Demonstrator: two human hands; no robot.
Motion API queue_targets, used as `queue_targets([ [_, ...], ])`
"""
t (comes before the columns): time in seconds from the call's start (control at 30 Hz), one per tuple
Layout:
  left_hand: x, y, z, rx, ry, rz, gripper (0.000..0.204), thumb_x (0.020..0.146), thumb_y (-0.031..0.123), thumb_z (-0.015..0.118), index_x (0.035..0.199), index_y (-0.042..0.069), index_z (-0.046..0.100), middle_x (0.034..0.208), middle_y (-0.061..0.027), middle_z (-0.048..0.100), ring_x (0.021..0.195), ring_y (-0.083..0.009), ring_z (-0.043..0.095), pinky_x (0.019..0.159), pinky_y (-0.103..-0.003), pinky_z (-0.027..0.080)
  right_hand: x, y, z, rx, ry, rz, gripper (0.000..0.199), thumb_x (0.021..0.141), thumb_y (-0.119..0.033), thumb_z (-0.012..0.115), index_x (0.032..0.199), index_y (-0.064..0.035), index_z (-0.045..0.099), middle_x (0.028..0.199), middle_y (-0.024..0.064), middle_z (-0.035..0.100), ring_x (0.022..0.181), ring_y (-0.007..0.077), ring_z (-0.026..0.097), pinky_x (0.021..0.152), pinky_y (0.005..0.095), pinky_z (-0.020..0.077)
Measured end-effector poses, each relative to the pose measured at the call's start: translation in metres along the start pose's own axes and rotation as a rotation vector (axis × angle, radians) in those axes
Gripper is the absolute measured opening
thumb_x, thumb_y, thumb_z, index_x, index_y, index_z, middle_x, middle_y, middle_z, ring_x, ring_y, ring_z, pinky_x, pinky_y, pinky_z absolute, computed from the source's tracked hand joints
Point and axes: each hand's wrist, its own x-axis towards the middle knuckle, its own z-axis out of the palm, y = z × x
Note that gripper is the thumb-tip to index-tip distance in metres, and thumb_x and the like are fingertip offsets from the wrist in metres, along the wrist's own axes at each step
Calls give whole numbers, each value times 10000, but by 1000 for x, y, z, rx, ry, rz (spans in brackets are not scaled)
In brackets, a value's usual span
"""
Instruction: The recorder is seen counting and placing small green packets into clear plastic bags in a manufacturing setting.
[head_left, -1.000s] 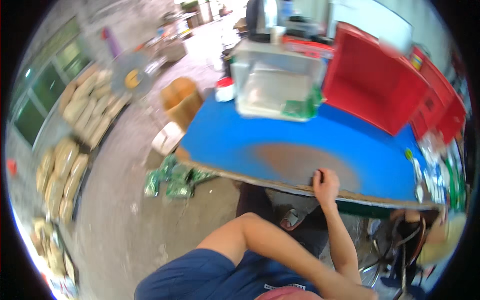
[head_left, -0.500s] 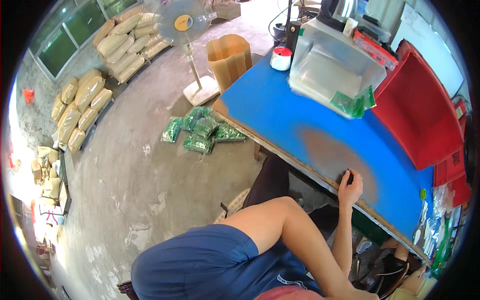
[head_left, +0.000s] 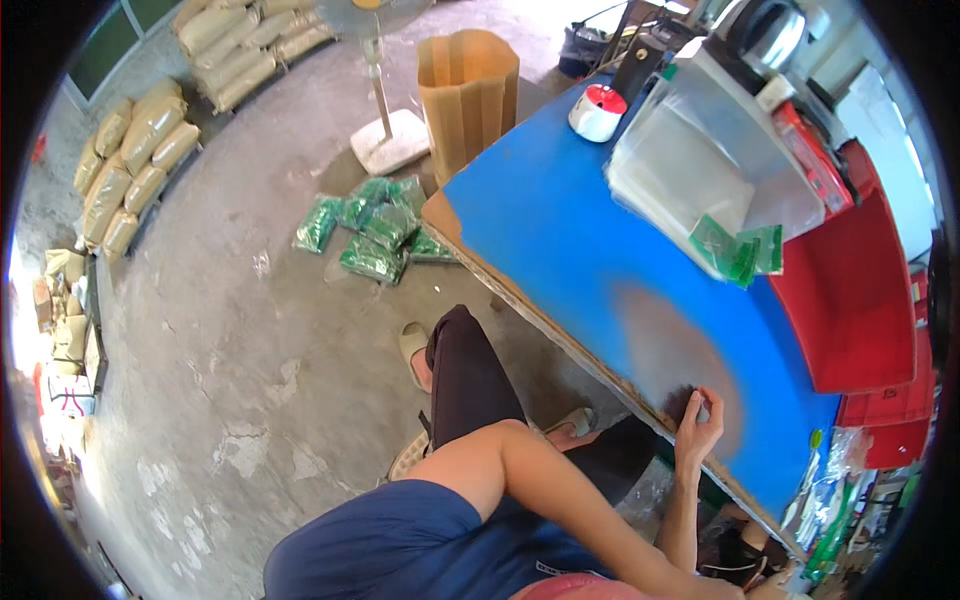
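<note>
My right hand (head_left: 699, 430) rests at the near edge of the blue table (head_left: 530, 215), over a worn brownish-grey patch. Its fingers are loosely bent, with a gap showing between two of them, and I see nothing held. A dark spot lies beside the fingertips; I cannot tell whether it is a shadow or a small object. My left arm (head_left: 560, 480), bare below a navy sleeve, bends at the elbow and crosses in front of my right forearm. The left hand lies beyond the lower edge of the picture.
On the table stand a clear plastic bin (head_left: 690, 160) with green packets (head_left: 740, 250), a red-and-white container (head_left: 598, 112) and a red tray (head_left: 855, 300). Green bags (head_left: 375, 225), a brown paper sack (head_left: 468, 95) and a fan base (head_left: 390, 142) stand on the floor. Sacks (head_left: 150, 125) are piled left.
The whole view has shifted and tilted, bringing my legs and shoes further into sight. My right hand stays at the table edge, its fingers now looking more spread.
</note>
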Motion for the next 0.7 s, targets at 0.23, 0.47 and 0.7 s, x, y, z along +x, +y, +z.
queue_targets([
  [0.23, -18, 29, -140, 454, -249, 196, 210, 947, 214, 612, 1050, 38, 662, 935, -146, 622, 879, -321, 629, 774, -402, 492, 106, -105, 73, 144, -327, -339, 193, 881, -52, 686, 1068, -9, 665, 1019, 170, 695, 931, 310, 675, 849, 376, 524],
  [0.47, 7, 162, -254, 177, 342, 119, 220, 932, 249, 637, 1031, 52, 642, 1014, -107, 621, 922, -338, 621, 756, -390, 494, 195, -291, 269, 492, -485, -735, 360, 838, -185, 750, 1132, -19, 623, 1126, 173, 648, 998, 384, 632, 930, 449, 489],
  [0.7, 58, 272, -312, 238, 465, 113, 196, 957, 240, 626, 920, 55, 676, 938, -108, 640, 818, -309, 617, 722, -411, 495, 223, -329, 361, 61, -767, -535, 347, 949, -371, 582, 864, -36, 616, 805, 173, 666, 838, 370, 638, 775, 465, 463],
])
